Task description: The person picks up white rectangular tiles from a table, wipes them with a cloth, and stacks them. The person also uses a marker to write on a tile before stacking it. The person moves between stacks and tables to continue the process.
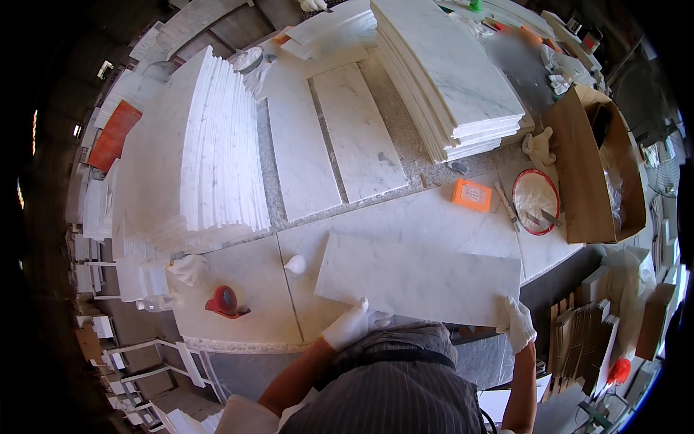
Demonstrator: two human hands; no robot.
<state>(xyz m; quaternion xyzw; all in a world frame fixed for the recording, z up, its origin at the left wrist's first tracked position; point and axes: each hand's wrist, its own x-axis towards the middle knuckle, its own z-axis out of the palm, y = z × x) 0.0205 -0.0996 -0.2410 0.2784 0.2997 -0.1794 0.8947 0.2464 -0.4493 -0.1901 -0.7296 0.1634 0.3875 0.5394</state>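
Observation:
A long white marble tile [419, 278] with faint grey veining lies in front of me, its near edge by my body. My left hand [354, 323], in a white glove, grips the near edge toward its left end, with the thumb at the edge and some fingers hidden. At the near right corner my right hand [518, 324], gloved too, holds the same tile. A small white bulb-shaped thing [295, 265] sits to the left of the tile. Beyond the tile is an orange box [472, 195].
Tall stacks of marble tiles stand at the left [195, 152] and far right [455, 72], with two loose tiles [361, 130] between them. A red tape dispenser [225, 301], a red-rimmed bowl [536, 195] of white paste with blades, and a cardboard box [578, 166] are around.

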